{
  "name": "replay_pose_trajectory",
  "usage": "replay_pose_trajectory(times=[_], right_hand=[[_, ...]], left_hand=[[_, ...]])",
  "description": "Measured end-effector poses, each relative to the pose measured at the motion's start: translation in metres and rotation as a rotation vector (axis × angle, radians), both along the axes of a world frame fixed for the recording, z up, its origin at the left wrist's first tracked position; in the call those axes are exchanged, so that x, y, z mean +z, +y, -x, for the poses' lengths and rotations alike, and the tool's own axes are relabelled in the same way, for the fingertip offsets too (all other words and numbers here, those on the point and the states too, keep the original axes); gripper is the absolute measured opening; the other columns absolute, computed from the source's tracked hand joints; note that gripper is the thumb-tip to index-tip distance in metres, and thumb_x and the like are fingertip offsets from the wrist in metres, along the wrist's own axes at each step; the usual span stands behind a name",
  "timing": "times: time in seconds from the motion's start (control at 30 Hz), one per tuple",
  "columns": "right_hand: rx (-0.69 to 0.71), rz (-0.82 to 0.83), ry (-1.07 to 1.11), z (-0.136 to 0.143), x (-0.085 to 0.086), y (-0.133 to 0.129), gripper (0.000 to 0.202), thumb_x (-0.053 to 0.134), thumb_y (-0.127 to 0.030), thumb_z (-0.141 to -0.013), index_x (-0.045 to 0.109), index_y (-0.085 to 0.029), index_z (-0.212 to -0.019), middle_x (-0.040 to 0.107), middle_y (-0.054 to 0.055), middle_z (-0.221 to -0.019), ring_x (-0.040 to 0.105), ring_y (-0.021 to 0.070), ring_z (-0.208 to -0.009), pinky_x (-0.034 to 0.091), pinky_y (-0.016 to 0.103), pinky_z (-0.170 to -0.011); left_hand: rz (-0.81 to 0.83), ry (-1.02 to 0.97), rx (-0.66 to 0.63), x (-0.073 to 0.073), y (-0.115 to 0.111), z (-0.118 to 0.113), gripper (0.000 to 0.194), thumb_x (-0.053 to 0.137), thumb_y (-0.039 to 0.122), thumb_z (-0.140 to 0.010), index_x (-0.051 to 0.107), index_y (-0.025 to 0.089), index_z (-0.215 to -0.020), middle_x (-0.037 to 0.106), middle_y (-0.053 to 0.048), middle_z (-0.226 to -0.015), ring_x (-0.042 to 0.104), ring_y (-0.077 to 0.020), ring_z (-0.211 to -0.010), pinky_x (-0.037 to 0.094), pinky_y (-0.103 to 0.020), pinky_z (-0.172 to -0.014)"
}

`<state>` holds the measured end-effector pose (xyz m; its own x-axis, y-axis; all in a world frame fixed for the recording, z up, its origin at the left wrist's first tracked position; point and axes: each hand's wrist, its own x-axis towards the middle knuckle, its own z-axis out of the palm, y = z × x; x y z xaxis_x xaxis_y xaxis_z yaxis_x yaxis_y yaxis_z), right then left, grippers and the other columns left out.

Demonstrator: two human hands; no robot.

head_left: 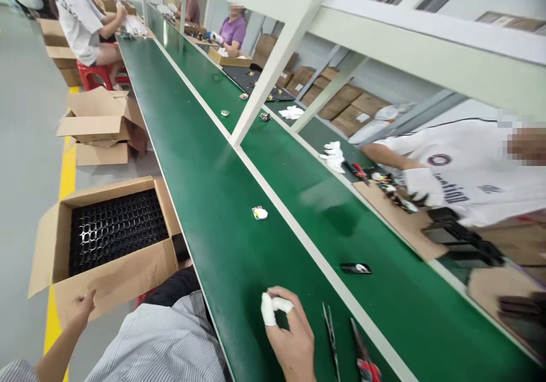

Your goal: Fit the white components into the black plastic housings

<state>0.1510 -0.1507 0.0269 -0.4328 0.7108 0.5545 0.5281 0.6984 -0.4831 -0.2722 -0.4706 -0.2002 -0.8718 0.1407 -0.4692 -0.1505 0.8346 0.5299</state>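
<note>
- Left hand [83,305]: rests on the front flap edge of the open cardboard box [106,240] standing on the floor beside the surface; fingers loosely spread, thumb on the cardboard, nothing gripped.
- Cardboard box: holds a black cell tray [117,228], seated flat and filling most of the opening.
- Right hand [290,331]: lies on the green surface [205,200], fingers curled under in a loose half-close; two fingertips wear white finger cots [273,307]. No held item can be seen.
- Tweezers [330,336] and red-handled cutters [362,353]: lie on the surface just right of the right hand, untouched.
- Small white part [259,213]: lies on the surface ahead of the right hand, well apart.
- Small black part [356,268]: lies past the white divider strip [298,234].
- Handling judgement: the box flap should be pressed back fully so the tray lifts level, with both hands under opposite edges.
</note>
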Motion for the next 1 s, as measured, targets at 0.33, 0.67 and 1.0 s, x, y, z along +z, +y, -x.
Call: replay_pose_trajectory(times=[0.33, 0.67, 1.0], right_hand=[[0.153, 0.143, -0.048, 0.041, 0.011, -0.011, 0.033, 0.034, -0.004, -0.102, 0.054, -0.024, -0.085, 0.056, 0.001, -0.076, 0.053, 0.0172, -0.07, 0.045, 0.034, -0.065], [0.124, 0.225, -0.204, 0.059, 0.007, -0.012, 0.052, 0.054, -0.026, -0.105, 0.045, -0.027, -0.156, 0.064, 0.015, -0.135, 0.063, 0.0334, -0.121, 0.059, 0.052, -0.093], [0.195, 0.184, -0.425, 0.094, -0.019, -0.028, 0.065, 0.057, -0.033, -0.102, 0.033, -0.027, -0.162, 0.041, 0.016, -0.164, 0.041, 0.0486, -0.148, 0.043, 0.081, -0.106]], left_hand=[[-0.075, 0.018, -0.364, -0.023, 0.138, 0.09, 0.046, 0.051, 0.059, -0.083, 0.047, 0.024, -0.055, 0.062, -0.006, -0.052, 0.065, -0.0293, -0.063, 0.048, -0.033, -0.059], [0.105, 0.107, -0.386, -0.061, 0.116, 0.09, 0.048, 0.068, 0.018, -0.077, 0.062, 0.015, -0.125, 0.074, -0.015, -0.108, 0.072, -0.0346, -0.111, 0.058, -0.044, -0.097], [0.077, 0.083, -0.862, -0.086, 0.16, 0.091, 0.052, 0.079, 0.021, -0.081, 0.067, 0.021, -0.132, 0.064, -0.015, -0.14, 0.058, -0.0342, -0.133, 0.045, -0.049, -0.113]])
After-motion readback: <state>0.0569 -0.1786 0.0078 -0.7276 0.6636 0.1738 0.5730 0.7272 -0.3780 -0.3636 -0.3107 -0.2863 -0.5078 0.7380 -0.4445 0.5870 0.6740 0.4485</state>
